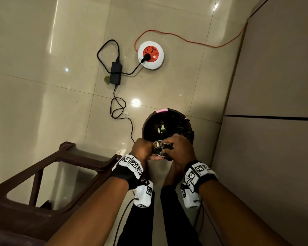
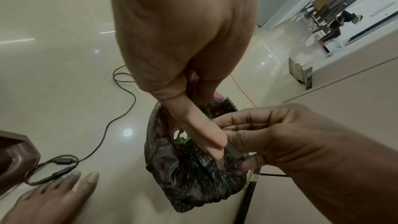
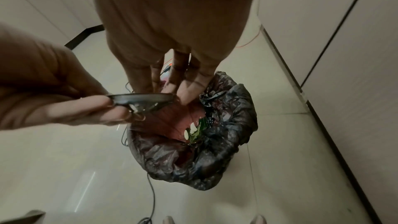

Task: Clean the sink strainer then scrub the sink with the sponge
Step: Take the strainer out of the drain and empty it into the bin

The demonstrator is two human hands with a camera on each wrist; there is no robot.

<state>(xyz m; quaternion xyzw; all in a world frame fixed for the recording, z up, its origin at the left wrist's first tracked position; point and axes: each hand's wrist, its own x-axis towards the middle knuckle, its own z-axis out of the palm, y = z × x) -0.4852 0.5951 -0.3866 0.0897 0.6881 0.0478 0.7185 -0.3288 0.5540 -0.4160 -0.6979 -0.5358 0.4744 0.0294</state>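
I stand over a brown trash bin (image 1: 148, 121) lined with a black bag (image 3: 228, 159). White bits and a green leaf (image 3: 193, 130) lie inside it. My left hand (image 1: 142, 150) pinches the rim of the round metal sink strainer (image 3: 140, 100) and holds it level above the bin's near edge. My right hand (image 1: 180, 148) curls over the strainer's other side. Its fingers (image 3: 185, 89) reach down past the rim, and its thumb (image 2: 252, 163) sits under the edge. What lies in the strainer bowl is hidden by the fingers.
A brown plastic chair (image 1: 43, 174) stands at my left. On the tiled floor ahead lie a black power adapter (image 1: 116, 73), its looping cord (image 1: 117, 109) and a white and orange extension reel (image 1: 150, 55). Cabinet fronts (image 1: 274, 121) close off the right side.
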